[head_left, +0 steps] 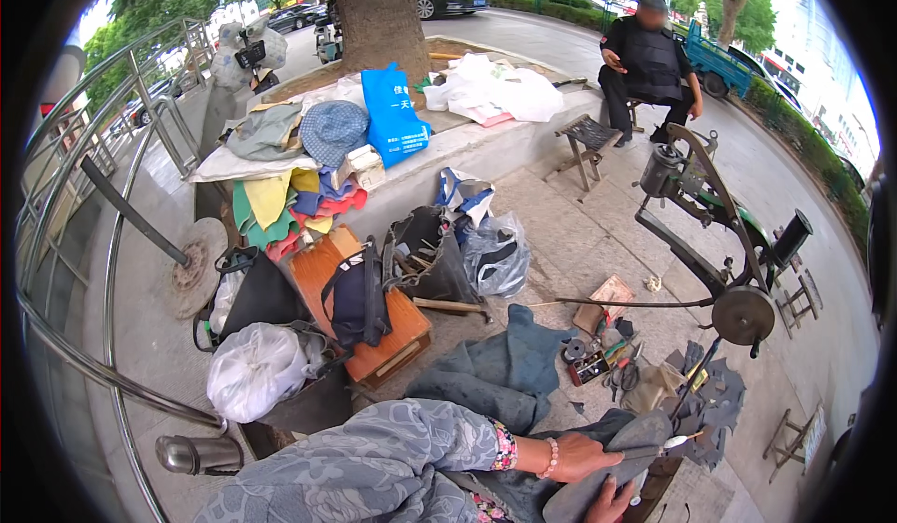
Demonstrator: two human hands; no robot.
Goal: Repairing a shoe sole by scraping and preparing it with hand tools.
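Observation:
My left hand [577, 458], with a beaded bracelet at the wrist, is closed around the near end of a slim tool [645, 451]. The tool has a grey flat shaft, a white part and a thin brown tip. Beneath it is a dark grey, sole-shaped piece [645, 430] with a rounded end. Lower down, my right hand [612, 502] has its fingers curled against the edge of this grey piece; part of the hand is cut off by the frame. Dark cloth [533, 486] lies under my forearms.
A hand-cranked sewing machine [729, 280] stands at the right, near dark scraps [719, 402] and a small toolbox [589, 367]. To the left are an orange wooden box [402, 350], bags [257, 369] and a steel flask [196, 453]. A seated person [649, 65] is at the back.

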